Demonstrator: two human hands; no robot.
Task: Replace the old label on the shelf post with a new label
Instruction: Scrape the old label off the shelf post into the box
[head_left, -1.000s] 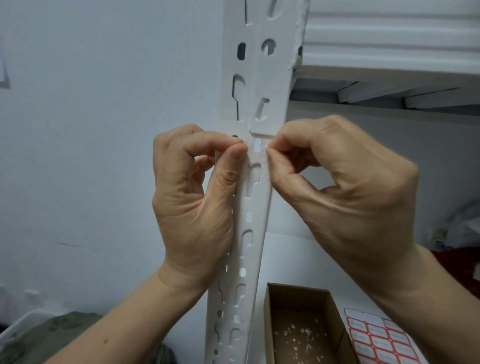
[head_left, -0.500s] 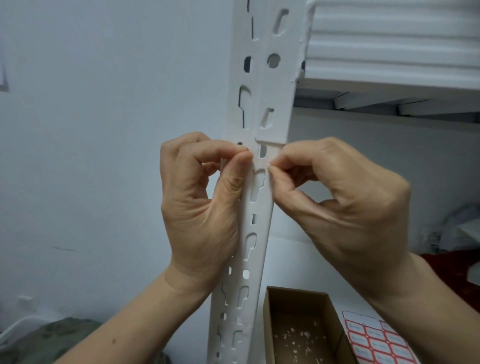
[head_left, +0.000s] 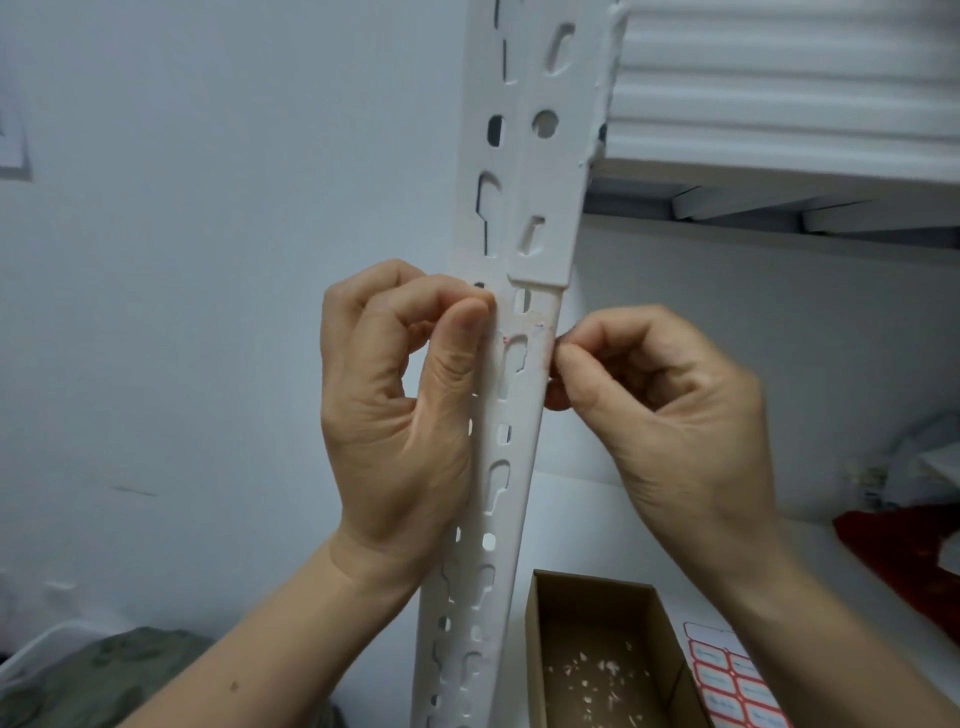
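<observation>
A white slotted shelf post (head_left: 498, 467) runs up the middle of the view. Faint remains of the old label (head_left: 519, 332), whitish with tiny red specks, cling to the post just below a bracket joint. My left hand (head_left: 405, 410) is curled against the post's left edge, thumb tip pressed on the post beside the residue. My right hand (head_left: 660, 415) is curled at the post's right edge, thumb and forefinger pinched together there; whether a scrap is between them I cannot tell. A sheet of new red-bordered labels (head_left: 732, 680) lies at the lower right.
An open brown cardboard box (head_left: 597, 592) holding several white paper scraps stands on the lower shelf right of the post. A white shelf board (head_left: 779, 104) sits above right. A grey-green cloth (head_left: 104, 675) lies lower left, a red item (head_left: 904, 551) at the far right.
My right hand has slid off the post's front to its right edge and a little lower. The view has shifted slightly, so the post and hands sit lower in frame. My left hand keeps its place.
</observation>
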